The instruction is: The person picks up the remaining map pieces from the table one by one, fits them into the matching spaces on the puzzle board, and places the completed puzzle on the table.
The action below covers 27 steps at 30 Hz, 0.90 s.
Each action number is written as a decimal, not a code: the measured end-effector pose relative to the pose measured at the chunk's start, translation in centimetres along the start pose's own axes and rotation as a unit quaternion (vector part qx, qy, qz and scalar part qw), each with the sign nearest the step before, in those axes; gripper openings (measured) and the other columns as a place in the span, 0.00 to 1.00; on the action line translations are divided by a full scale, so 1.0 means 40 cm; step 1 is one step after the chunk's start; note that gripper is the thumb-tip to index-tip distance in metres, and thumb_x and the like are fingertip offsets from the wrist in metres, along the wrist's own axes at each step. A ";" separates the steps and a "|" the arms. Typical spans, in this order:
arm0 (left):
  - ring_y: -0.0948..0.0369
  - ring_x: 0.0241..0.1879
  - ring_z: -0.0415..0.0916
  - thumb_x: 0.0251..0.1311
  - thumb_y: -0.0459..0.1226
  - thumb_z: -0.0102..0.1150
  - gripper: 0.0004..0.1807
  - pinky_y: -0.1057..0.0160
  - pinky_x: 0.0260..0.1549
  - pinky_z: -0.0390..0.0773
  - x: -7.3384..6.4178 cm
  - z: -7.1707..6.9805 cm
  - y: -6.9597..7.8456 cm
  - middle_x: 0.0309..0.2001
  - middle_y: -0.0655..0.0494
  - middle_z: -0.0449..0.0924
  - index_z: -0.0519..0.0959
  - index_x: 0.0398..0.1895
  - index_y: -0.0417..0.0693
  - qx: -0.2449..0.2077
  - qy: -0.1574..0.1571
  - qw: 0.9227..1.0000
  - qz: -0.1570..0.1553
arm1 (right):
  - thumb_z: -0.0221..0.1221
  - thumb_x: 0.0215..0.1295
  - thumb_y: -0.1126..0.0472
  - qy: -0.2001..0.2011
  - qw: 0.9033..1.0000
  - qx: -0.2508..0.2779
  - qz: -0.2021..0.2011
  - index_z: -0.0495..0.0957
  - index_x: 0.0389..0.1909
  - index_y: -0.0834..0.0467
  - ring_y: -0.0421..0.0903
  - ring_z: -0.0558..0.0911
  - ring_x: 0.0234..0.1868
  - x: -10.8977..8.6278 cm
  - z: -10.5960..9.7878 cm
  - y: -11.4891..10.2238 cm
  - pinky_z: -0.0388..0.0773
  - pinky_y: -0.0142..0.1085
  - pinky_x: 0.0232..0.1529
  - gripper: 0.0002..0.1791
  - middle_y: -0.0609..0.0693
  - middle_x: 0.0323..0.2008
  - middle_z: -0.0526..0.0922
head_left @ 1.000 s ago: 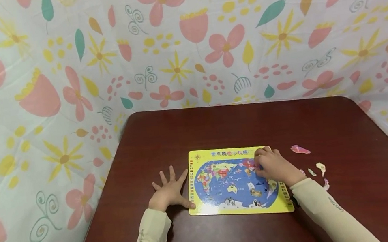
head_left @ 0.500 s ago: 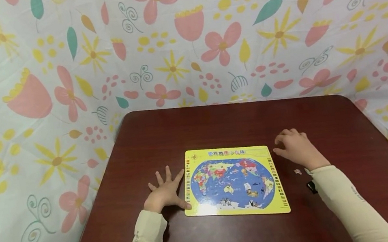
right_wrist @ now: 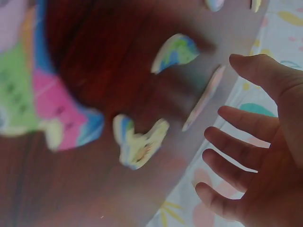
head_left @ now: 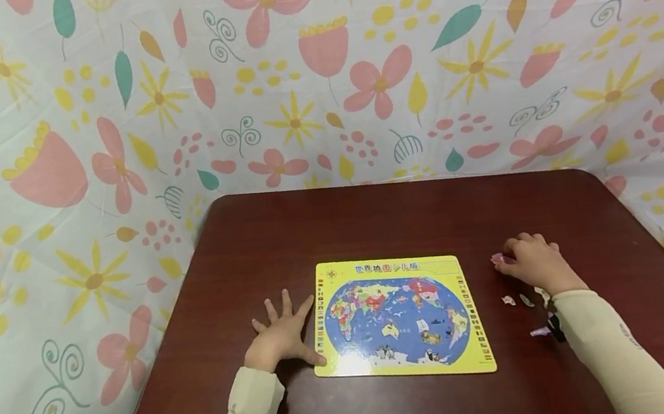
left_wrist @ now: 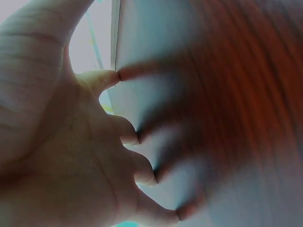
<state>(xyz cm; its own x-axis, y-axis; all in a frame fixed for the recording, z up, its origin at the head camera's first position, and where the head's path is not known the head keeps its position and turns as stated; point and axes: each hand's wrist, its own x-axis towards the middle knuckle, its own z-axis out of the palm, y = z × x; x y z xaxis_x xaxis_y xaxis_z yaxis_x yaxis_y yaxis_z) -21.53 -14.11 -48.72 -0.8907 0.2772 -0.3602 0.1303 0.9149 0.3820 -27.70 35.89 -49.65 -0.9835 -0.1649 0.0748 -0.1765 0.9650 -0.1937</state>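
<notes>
A yellow-bordered world map puzzle board [head_left: 405, 376] lies on the dark red table. My left hand [head_left: 280, 340] rests spread at its left edge, thumb on the board's corner; the left wrist view shows its fingertips [left_wrist: 130, 135] down on the table. Right of the board, my right hand [head_left: 538, 267] reaches over a pink puzzle piece [head_left: 500, 259], fingertips right at it. In the right wrist view the fingers are apart, beside that thin pink piece [right_wrist: 203, 101]. Near the wrist lie a small pink piece [head_left: 509, 300], a green piece [head_left: 526, 301] and a cream piece [head_left: 541, 293].
A purple piece [head_left: 539, 331] lies beneath the black wrist camera [head_left: 556, 328]. The table [head_left: 340, 220] has rounded corners and ends at a flower-printed cloth [head_left: 386, 137] at the back and sides.
My right hand has left the map board, moving right to the loose pieces, and now lowers over the pink one. The left hand stays at the board's left edge.
</notes>
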 end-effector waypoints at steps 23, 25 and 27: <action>0.32 0.65 0.22 0.27 0.59 0.75 0.66 0.23 0.49 0.34 0.008 0.009 -0.002 0.71 0.39 0.26 0.46 0.73 0.63 0.001 0.010 1.000 0.002 | 0.63 0.56 0.51 0.001 1.000 -0.005 -0.029 0.80 0.30 0.60 0.60 0.71 0.35 -0.001 0.009 0.016 0.65 0.56 0.26 0.15 0.58 0.32 0.75; 0.32 0.65 0.22 0.27 0.59 0.75 0.66 0.23 0.49 0.34 0.007 0.008 -0.002 0.71 0.39 0.27 0.46 0.73 0.63 -0.002 0.009 1.000 0.002 | 0.63 0.54 0.51 0.011 0.999 -0.009 -0.036 0.79 0.28 0.59 0.60 0.70 0.35 0.000 0.012 0.020 0.65 0.56 0.26 0.14 0.58 0.32 0.74; 0.32 0.65 0.22 0.27 0.59 0.75 0.66 0.23 0.49 0.33 0.006 0.007 -0.001 0.71 0.39 0.26 0.46 0.73 0.62 -0.004 0.008 1.000 0.003 | 0.63 0.53 0.51 0.021 0.999 -0.013 -0.041 0.79 0.27 0.59 0.62 0.70 0.37 0.001 0.015 0.021 0.64 0.57 0.27 0.14 0.58 0.34 0.74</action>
<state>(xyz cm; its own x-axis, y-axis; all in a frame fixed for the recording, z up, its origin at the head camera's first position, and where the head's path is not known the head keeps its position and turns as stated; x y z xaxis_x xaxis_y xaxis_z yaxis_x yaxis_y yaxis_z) -21.64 -14.00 -49.05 -0.8968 0.2774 -0.3448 0.1320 0.9113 0.3899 -27.90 36.56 -50.38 -0.9631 -0.2357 0.1301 -0.2549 0.9537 -0.1596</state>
